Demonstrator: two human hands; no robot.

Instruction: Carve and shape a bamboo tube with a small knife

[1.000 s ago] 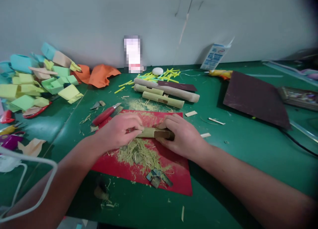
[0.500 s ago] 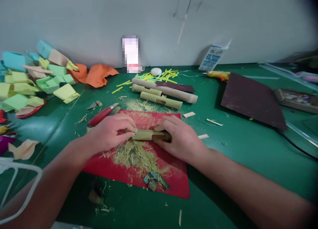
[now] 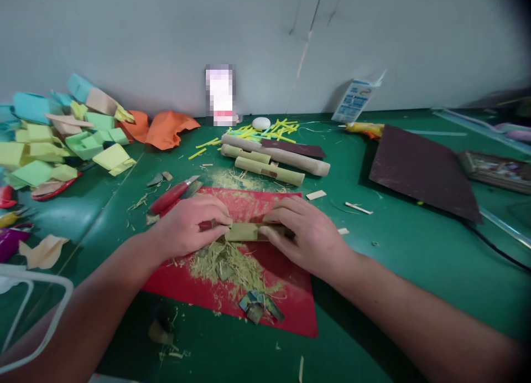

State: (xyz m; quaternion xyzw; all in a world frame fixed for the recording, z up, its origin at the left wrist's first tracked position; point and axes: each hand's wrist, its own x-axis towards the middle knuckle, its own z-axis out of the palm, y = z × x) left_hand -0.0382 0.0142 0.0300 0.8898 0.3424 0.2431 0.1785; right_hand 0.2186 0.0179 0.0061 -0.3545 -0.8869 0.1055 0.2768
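Observation:
A short pale-green bamboo tube with a section cut out of its side lies level between my two hands, over a red sheet. My left hand is closed, its thumb and fingertips pinching at the tube's left end; anything small between them is hidden. My right hand wraps the right end, thumb in front and fingers behind. Below the tube is a heap of bamboo shavings, with dark green chips near it. A red-handled knife rests just beyond my left hand.
More cut bamboo tubes and yellow strips lie behind the sheet. Folded coloured papers are piled at left, beside crumpled orange paper. A dark brown sheet lies right. A phone leans on the wall.
The bamboo tube has turned a little in my hands, so its cut-out shows less. My right thumb has shifted onto its front. The view has tilted slightly.

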